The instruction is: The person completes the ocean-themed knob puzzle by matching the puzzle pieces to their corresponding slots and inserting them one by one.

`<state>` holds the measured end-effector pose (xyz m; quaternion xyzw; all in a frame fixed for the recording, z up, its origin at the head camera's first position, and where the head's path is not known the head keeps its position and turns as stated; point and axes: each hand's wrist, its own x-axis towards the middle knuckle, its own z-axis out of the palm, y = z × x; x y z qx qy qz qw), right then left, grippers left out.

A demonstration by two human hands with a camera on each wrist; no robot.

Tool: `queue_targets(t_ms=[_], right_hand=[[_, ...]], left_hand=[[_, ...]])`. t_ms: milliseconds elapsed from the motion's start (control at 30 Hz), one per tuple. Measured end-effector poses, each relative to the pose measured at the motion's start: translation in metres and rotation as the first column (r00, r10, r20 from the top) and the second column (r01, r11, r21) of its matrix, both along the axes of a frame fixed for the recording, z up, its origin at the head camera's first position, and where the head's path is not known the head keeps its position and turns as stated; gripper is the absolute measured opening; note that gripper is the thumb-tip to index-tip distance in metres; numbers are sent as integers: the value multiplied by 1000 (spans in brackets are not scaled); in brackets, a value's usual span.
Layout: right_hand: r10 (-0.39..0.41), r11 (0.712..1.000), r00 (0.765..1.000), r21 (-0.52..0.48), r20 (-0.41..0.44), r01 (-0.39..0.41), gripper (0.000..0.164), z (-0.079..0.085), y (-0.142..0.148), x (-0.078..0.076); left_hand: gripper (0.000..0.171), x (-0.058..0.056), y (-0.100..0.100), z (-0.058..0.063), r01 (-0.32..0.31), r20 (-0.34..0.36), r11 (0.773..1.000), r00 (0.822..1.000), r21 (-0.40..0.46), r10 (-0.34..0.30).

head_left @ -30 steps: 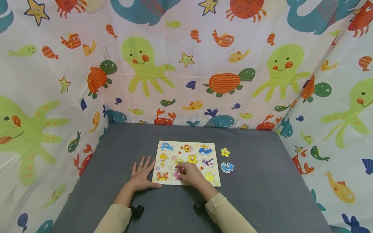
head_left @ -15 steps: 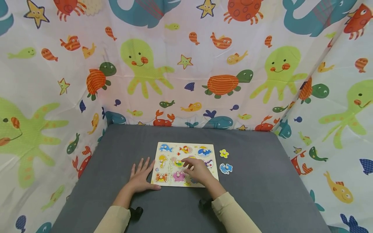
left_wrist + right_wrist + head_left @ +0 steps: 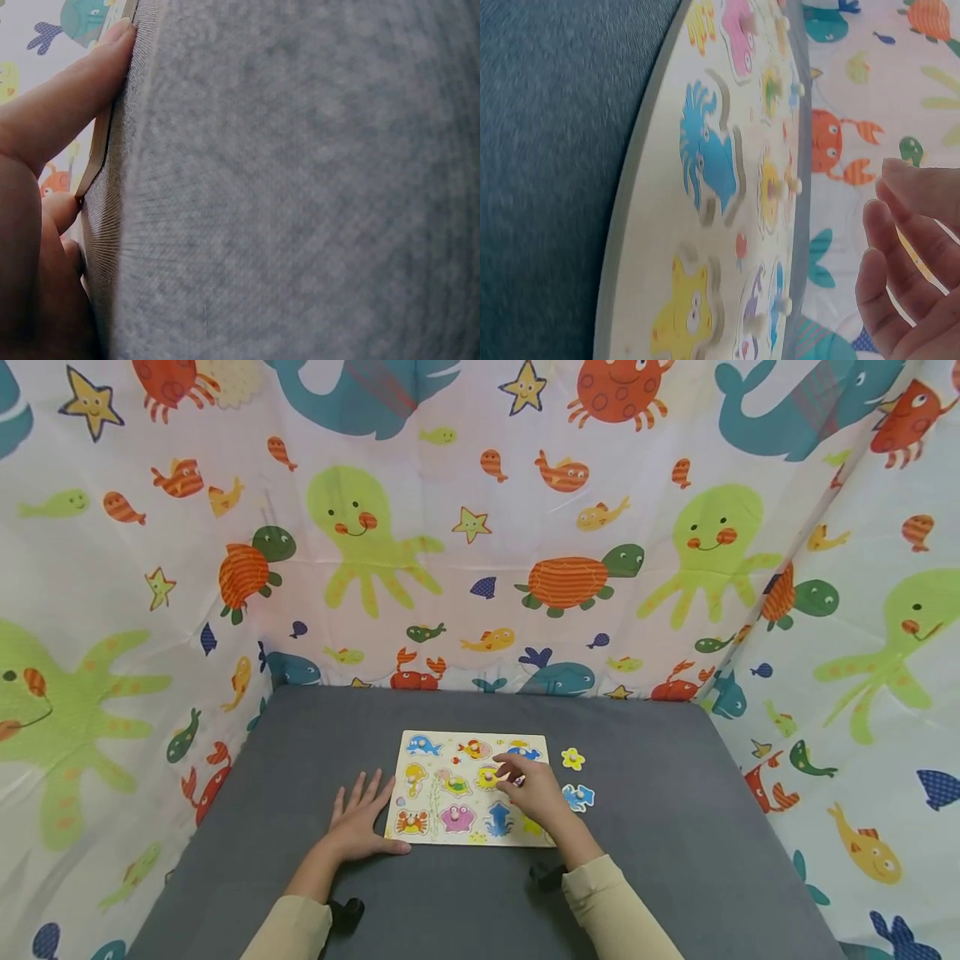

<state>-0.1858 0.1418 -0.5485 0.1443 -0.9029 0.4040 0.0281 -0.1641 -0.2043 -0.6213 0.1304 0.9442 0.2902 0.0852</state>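
Observation:
A wooden knob puzzle board [image 3: 442,837] with sea-animal pieces lies on the grey table. My left hand [image 3: 356,829] rests spread at its left side, with the thumb along the near corner; in the left wrist view the fingertips touch the board's edge. My right hand [image 3: 542,793] hovers above the board's right part, fingers loosely bent and holding nothing. The pink crab-like piece [image 3: 457,817] sits in its slot with a knob. The squid slot [image 3: 707,154] and starfish slot [image 3: 686,311] show no knob. A blue squid piece [image 3: 578,797] and yellow starfish piece [image 3: 572,758] lie loose right of the board.
A curtain [image 3: 480,552] printed with sea animals hangs behind and at both sides of the table [image 3: 675,827]. Black wrist straps with small devices [image 3: 346,915] hang under both forearms.
My right hand has moved right and away from the pink piece across the board, uncovering it and the squid slot. My left hand has stayed at the board's left edge. The head view tilts slightly.

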Motion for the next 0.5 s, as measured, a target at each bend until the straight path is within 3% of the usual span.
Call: queue_targets(t_ms=[267, 500], right_hand=[[-83, 996, 995, -22, -46, 82, 41, 3, 19, 0], [-192, 981, 979, -47, -64, 190, 44, 5, 33, 0]], left_hand=[[133, 0, 0, -2, -4, 9, 1000, 1000, -23, 5], [131, 0, 1, 4, -5, 26, 999, 1000, -52, 6]])
